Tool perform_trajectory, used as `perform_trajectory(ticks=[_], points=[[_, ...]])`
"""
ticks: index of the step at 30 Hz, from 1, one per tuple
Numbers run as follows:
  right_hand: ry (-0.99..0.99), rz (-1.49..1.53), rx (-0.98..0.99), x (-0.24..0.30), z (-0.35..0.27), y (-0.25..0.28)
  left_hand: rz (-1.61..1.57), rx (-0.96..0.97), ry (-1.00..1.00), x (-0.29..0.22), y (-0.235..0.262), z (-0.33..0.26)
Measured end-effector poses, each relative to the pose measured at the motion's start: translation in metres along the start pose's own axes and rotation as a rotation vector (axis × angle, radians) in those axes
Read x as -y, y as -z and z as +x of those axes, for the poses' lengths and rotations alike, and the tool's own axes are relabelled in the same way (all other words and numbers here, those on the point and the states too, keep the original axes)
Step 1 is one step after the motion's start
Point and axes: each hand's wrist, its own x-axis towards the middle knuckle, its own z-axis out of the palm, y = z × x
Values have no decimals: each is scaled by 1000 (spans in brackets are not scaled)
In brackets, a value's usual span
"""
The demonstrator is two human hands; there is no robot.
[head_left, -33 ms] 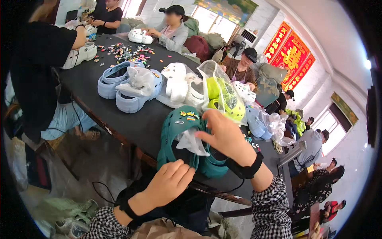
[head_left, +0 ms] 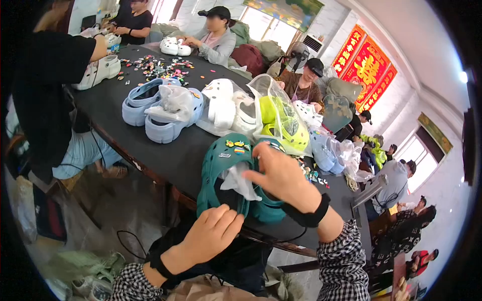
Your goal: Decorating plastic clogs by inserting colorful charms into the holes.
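A pair of teal clogs (head_left: 228,173) lies at the near edge of a dark table (head_left: 165,155). The left hand (head_left: 213,233) pinches one heel; the right hand (head_left: 281,175) grips white paper stuffing (head_left: 238,180). Crowded workshop behind.

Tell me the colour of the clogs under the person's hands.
Teal green clogs, with small colourful charms on top and white paper stuffed inside; seen in the head view.

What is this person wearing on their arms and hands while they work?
Both hands are bare, with no gloves. The left hand and right hand each have a black band around the wrist, and a thin black cable trails from the band on the right wrist. Both forearms are covered by sleeves in a small black-and-white check pattern.
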Motion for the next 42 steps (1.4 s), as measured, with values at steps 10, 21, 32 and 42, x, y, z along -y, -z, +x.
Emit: perform_trajectory(ticks=[10,21,32,42], points=[[-24,289,-217,23,-29,-42,4,36,83,-15,17,-1],[-161,386,-453,30,-58,-66,-386,-51,256,-31,28,49],[-220,425,-600,50,-60,-78,-215,54,419,-31,4,45],[-42,284,-596,55,-50,-77,-263,55,467,3,2,40]])
